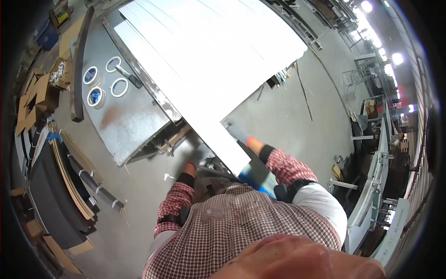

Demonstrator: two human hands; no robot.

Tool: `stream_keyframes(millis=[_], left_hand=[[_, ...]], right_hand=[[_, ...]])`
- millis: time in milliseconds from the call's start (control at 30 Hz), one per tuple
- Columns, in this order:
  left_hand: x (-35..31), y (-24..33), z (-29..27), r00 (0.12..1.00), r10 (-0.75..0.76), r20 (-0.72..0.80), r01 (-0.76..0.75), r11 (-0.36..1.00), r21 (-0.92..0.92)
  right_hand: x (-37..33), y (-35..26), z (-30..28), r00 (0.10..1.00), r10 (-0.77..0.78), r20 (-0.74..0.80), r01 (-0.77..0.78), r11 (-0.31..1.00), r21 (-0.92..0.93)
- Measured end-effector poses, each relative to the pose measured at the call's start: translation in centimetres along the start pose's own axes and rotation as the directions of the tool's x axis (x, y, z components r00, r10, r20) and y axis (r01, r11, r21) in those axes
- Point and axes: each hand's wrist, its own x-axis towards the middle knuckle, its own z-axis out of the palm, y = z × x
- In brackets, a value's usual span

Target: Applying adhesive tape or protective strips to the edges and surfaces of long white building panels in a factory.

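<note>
A long white strip (223,146) runs from a broad white panel surface (204,51) down toward my waist. My right hand (238,131), in a grey glove, is at the strip's right edge, close to the inner corner where it meets the broad panel. Its fingers point forward along that edge, but blur hides whether they grip it. On the other side, my left hand (197,156), in a dark glove, is smeared by motion just left of the strip and low by the table's edge. What it touches does not show.
At the left a grey metal table (132,132) carries several tape rolls (96,97) and a dark-handled brush-like tool (132,80). Dark sheets (58,200) and cardboard boxes (44,95) stand farther left. Below the strip's near end lies something blue (253,179). White metal racking (371,186) lines the right.
</note>
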Motion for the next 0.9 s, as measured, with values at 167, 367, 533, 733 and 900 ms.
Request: stream_keyframes(millis=[167, 367, 533, 733, 900], left_hand=[[-1.7, 13.3, -10.8, 0.835, -0.542, -0.094, 0.440, 0.761, -0.477], [-1.0, 28.5, -24.1, 0.677, -0.625, -0.389, 0.082, 0.589, -0.804], [8.1, 22.9, -19.2, 0.830, -0.438, -0.345, 0.414, 0.899, -0.145], [7.9, 22.1, -19.1, 0.816, -0.484, -0.315, 0.478, 0.872, -0.102], [8.4, 23.2, -18.6, 0.832, -0.508, -0.223, 0.533, 0.843, 0.069]], right_hand=[[-15.3, -7.0, 0.4, 0.947, -0.274, -0.164, 0.129, 0.798, -0.589], [-14.9, -3.3, 1.1, 0.899, -0.420, -0.129, 0.256, 0.740, -0.622], [-14.3, -6.8, -6.5, 0.966, -0.257, -0.023, 0.249, 0.950, -0.187], [-10.4, -10.6, -8.3, 0.919, 0.043, 0.392, 0.106, 0.931, -0.350], [-2.2, -5.8, -9.5, 0.836, -0.153, 0.527, 0.547, 0.324, -0.772]])
